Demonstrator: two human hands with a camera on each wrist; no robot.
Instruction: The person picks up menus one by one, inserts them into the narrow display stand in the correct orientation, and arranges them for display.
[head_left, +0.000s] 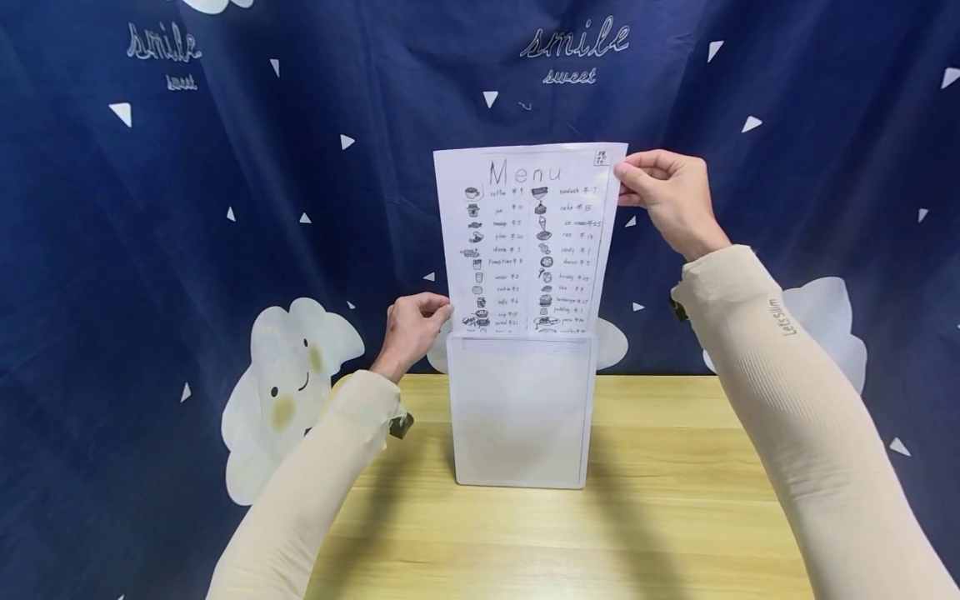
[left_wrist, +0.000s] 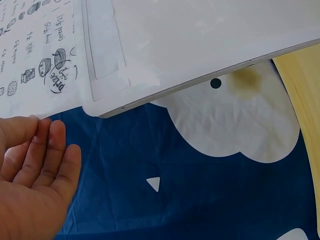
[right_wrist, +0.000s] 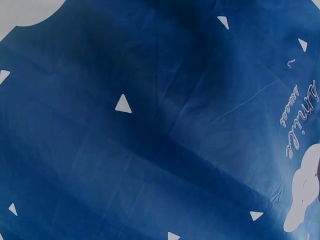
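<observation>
A white paper menu (head_left: 525, 242) with handwritten prices and small drawings stands upright above a clear display stand (head_left: 521, 417). Its lower edge is at the stand's top opening, and the lowest rows of writing are cut off there. My right hand (head_left: 671, 196) pinches the menu's upper right corner between thumb and fingers. Lower down, my left hand (head_left: 412, 329) pinches the menu's left edge just above the stand's rim. In the left wrist view the thumb and forefinger meet at the paper's edge, with the other fingers loosely bent. The right wrist view does not include the right hand.
The stand rests on a light wooden table (head_left: 675, 500). Behind it hangs a dark blue curtain (head_left: 375, 208) with white triangles, lettering and cloud shapes. A smiling cloud print (head_left: 262, 433) is on the curtain at the left.
</observation>
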